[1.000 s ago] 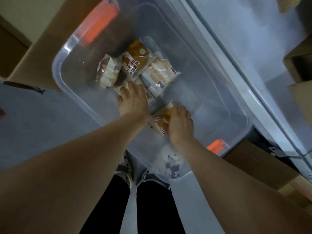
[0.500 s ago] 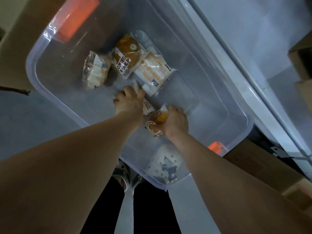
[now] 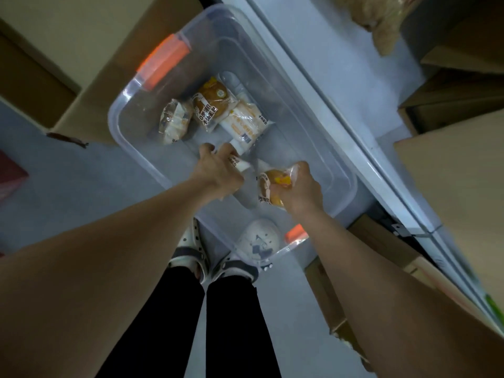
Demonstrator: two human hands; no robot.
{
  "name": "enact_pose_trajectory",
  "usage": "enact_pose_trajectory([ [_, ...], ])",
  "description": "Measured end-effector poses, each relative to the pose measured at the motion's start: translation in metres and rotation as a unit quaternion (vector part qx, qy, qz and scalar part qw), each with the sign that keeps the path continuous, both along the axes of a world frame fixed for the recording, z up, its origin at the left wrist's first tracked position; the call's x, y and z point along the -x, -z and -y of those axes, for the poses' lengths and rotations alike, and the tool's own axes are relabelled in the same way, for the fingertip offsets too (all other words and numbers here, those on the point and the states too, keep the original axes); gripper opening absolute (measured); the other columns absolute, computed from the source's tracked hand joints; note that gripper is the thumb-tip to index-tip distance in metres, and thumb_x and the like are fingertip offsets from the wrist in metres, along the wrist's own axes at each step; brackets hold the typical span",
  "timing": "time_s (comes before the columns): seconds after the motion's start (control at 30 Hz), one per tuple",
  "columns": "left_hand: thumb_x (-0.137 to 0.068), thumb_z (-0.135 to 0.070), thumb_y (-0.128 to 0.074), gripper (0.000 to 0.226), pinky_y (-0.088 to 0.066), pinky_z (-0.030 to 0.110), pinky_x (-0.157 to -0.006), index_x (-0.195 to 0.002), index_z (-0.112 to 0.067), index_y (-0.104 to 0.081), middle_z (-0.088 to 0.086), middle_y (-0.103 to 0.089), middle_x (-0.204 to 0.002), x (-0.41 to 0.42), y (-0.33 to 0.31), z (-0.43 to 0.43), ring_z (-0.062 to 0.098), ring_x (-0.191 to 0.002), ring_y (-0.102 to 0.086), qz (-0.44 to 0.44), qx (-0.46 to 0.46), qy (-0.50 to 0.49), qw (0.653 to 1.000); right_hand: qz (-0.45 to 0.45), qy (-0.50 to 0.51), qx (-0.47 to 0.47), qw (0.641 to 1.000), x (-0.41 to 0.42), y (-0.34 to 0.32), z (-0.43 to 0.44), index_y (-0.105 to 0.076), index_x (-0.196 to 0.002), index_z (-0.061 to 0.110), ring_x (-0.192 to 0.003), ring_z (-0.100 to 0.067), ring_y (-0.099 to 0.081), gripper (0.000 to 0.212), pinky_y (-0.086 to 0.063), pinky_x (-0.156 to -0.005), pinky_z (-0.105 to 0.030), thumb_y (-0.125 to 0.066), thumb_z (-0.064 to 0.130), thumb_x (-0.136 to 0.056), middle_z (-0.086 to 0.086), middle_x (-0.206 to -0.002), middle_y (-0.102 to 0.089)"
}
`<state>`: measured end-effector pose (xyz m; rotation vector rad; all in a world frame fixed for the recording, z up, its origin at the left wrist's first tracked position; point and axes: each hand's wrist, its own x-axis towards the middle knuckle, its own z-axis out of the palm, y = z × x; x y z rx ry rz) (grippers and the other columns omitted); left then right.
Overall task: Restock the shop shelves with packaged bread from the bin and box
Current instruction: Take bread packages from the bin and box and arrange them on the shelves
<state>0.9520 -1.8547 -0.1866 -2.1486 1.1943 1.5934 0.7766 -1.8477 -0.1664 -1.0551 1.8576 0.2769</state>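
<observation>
A clear plastic bin (image 3: 321, 148) with orange latches stands on the floor below me. Three bread packets lie at its far end: a pale one (image 3: 174, 121), a brown bun packet (image 3: 211, 103) and a white-wrapped loaf (image 3: 246, 124). My left hand (image 3: 218, 171) is closed around a white packet (image 3: 239, 162), mostly hidden by the fingers. My right hand (image 3: 298, 188) grips a golden bun packet (image 3: 272, 184), lifted off the bin floor.
Cardboard boxes (image 3: 109, 69) flank the bin on the left, and more boxes (image 3: 458, 170) stand on the right. A pale shelf edge (image 3: 362, 148) runs diagonally beside the bin. My feet in sandals (image 3: 212, 260) stand at the bin's near end.
Both hands have closed on their packets and risen from the bin floor. The camera has pulled back, showing more of the bin and floor.
</observation>
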Motion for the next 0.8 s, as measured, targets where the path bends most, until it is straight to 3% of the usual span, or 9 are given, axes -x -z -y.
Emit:
enact_pose_trajectory([
  [0.17, -0.069, -0.033, -0.083, 0.061, -0.047, 0.027, -0.076, -0.117, -0.029, -0.047, 0.003, -0.034, -0.122, -0.016, -0.065, 0.010, 0.022, -0.100, -0.050, -0.049, 0.016, -0.075, 0.996, 0.049, 0.035, 0.038, 0.997, -0.008, -0.060, 0.008, -0.044, -0.121, 0.018, -0.086, -0.019, -0.054, 0.051, -0.039, -0.072, -0.027, -0.076, 0.028, -0.083, 0.003, -0.100, -0.055],
  [0.3, -0.074, -0.018, -0.079, 0.055, -0.055, 0.025, -0.055, -0.116, -0.027, -0.046, 0.004, -0.057, -0.107, -0.032, -0.120, 0.015, 0.020, -0.079, -0.064, -0.086, 0.066, -0.122, 0.987, 0.086, 0.061, 0.081, 0.991, -0.020, -0.117, 0.012, -0.044, -0.115, 0.020, -0.084, -0.015, -0.057, 0.050, -0.039, -0.063, -0.022, -0.079, 0.023, -0.080, 0.006, -0.097, -0.058],
  [0.43, -0.076, -0.027, -0.081, 0.062, -0.044, 0.023, -0.078, -0.124, -0.018, -0.041, -0.007, -0.055, -0.103, -0.046, -0.176, 0.023, 0.012, -0.093, -0.054, -0.089, 0.088, -0.176, 0.977, 0.109, 0.084, 0.116, 0.984, -0.025, -0.174, 0.016, -0.049, -0.111, 0.019, -0.087, -0.012, -0.059, 0.045, -0.038, -0.061, -0.009, -0.080, 0.022, -0.078, 0.011, -0.094, -0.059],
  [0.47, -0.074, -0.030, -0.082, 0.063, -0.045, 0.023, -0.082, -0.121, -0.016, -0.042, -0.008, -0.057, -0.103, -0.049, -0.191, 0.025, 0.011, -0.095, -0.055, -0.098, 0.088, -0.185, 0.974, 0.113, 0.088, 0.125, 0.982, -0.024, -0.189, 0.017, -0.050, -0.113, 0.017, -0.089, -0.013, -0.059, 0.045, -0.039, -0.063, -0.010, -0.080, 0.022, -0.079, 0.011, -0.094, -0.058],
  [0.53, -0.065, -0.035, -0.082, 0.071, -0.052, 0.036, -0.092, -0.125, -0.016, -0.048, -0.003, -0.065, -0.110, -0.057, -0.223, 0.032, 0.018, -0.101, -0.063, -0.131, 0.094, -0.199, 0.967, 0.124, 0.101, 0.141, 0.977, -0.024, -0.219, 0.021, -0.051, -0.119, 0.015, -0.096, -0.015, -0.057, 0.047, -0.045, -0.076, -0.020, -0.078, 0.023, -0.082, 0.008, -0.100, -0.056],
  [0.6, -0.073, -0.025, -0.080, 0.058, -0.050, 0.042, -0.097, -0.124, -0.018, -0.053, 0.001, -0.067, -0.111, -0.063, -0.253, 0.036, 0.022, -0.105, -0.064, -0.144, 0.104, -0.206, 0.962, 0.120, 0.106, 0.153, 0.975, -0.023, -0.250, 0.023, -0.051, -0.124, 0.015, -0.100, -0.016, -0.056, 0.050, -0.047, -0.089, -0.032, -0.077, 0.024, -0.082, 0.004, -0.106, -0.055],
  [0.7, -0.083, -0.012, -0.074, 0.035, -0.050, 0.037, -0.096, -0.113, -0.020, -0.060, -0.006, -0.067, -0.094, -0.071, -0.300, 0.043, 0.018, -0.097, -0.064, -0.166, 0.111, -0.251, 0.947, 0.126, 0.118, 0.183, 0.968, -0.022, -0.296, 0.023, -0.054, -0.118, 0.017, -0.105, -0.022, -0.061, 0.048, -0.051, -0.091, -0.039, -0.080, 0.026, -0.078, -0.003, -0.112, -0.063],
  [0.8, -0.082, -0.019, -0.076, 0.038, -0.049, 0.034, -0.095, -0.113, -0.024, -0.056, -0.006, -0.066, -0.097, -0.078, -0.348, 0.046, 0.016, -0.100, -0.063, -0.176, 0.117, -0.227, 0.951, 0.129, 0.137, 0.204, 0.961, -0.024, -0.345, 0.020, -0.057, -0.122, 0.015, -0.104, -0.021, -0.065, 0.058, -0.053, -0.090, -0.041, -0.080, 0.033, -0.072, -0.005, -0.113, -0.067],
])
